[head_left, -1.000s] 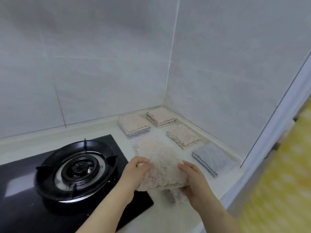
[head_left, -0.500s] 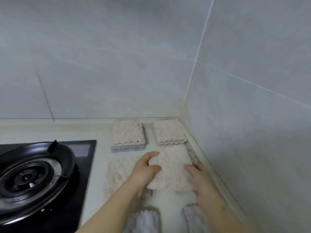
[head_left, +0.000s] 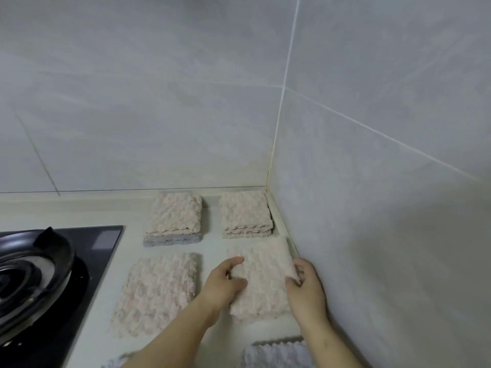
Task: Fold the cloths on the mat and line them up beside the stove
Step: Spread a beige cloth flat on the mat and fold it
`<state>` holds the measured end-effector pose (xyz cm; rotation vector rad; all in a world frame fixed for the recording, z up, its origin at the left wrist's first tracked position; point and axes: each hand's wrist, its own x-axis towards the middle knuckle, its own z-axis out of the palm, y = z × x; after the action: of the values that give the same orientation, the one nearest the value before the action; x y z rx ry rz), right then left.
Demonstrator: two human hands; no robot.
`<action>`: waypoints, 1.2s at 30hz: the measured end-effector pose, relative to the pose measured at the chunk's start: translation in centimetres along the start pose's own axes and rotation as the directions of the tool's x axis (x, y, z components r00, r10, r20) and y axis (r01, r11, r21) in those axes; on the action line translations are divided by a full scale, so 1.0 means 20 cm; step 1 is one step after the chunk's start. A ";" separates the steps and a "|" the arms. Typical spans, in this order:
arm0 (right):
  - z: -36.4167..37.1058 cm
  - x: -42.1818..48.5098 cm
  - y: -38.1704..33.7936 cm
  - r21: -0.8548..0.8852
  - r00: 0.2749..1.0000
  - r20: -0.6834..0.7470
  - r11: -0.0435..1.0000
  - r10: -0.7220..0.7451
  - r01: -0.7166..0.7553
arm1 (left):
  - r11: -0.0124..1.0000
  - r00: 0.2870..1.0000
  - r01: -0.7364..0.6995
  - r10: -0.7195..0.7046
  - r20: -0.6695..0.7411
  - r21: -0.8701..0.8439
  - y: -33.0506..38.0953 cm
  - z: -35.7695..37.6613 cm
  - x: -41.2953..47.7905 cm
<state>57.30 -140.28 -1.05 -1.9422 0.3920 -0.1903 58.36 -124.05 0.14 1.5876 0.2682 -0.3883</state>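
Pink folded cloth [head_left: 261, 281] lay on the surface [head_left: 212, 243] near the corner, both hands grasping it: left hand [head_left: 224, 284] and right hand [head_left: 307, 290] pinching opposite edges.

Nubbly, matt pinkish-beige terry cloth [head_left: 263, 282], soft and deeply textured, pinched at both edges by bare hands, left [head_left: 221, 284] and right [head_left: 305, 290]. Same fluffy weave on the folded pink cloths far left [head_left: 174, 213], far right [head_left: 244, 213] and near left [head_left: 156, 293]. Ribbed grey fleecy cloth [head_left: 276, 354] nearest. Smooth, pale matt tabletop [head_left: 212, 243]. Glossy black glass stove top [head_left: 103, 245] with shiny black metal burner ring [head_left: 53, 258]. Satin grey wall tiles [head_left: 148, 102], faintly mottled.
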 end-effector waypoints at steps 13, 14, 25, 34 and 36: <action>0.03 -0.08 -0.05 -0.635 0.903 0.241 0.645 -0.356 0.424 | 0.989 0.961 0.146 -0.142 -0.238 -0.001 -0.01 0.09 0.01; 0.04 -0.06 -0.03 -0.650 0.915 0.285 0.644 -0.286 0.404 | 0.984 0.964 0.165 -0.175 -0.203 -0.062 0.00 0.10 0.02; 0.09 0.00 -0.02 -0.700 0.925 0.354 0.617 -0.140 0.361 | 0.964 0.993 -0.091 0.107 -0.052 0.251 -0.07 0.03 0.14; 0.10 0.03 -0.05 -0.728 0.928 0.359 0.592 -0.102 0.346 | 0.672 0.995 -0.017 0.081 -0.052 0.740 -0.04 0.08 0.16; 0.09 0.00 -0.08 -0.698 0.933 0.343 0.635 -0.110 0.331 | 0.667 0.994 -0.003 0.084 -0.070 0.745 -0.03 0.07 0.14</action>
<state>58.26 -138.13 -0.36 -2.8089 0.0168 0.1122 60.60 -125.60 -1.53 2.4379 0.1435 -0.4067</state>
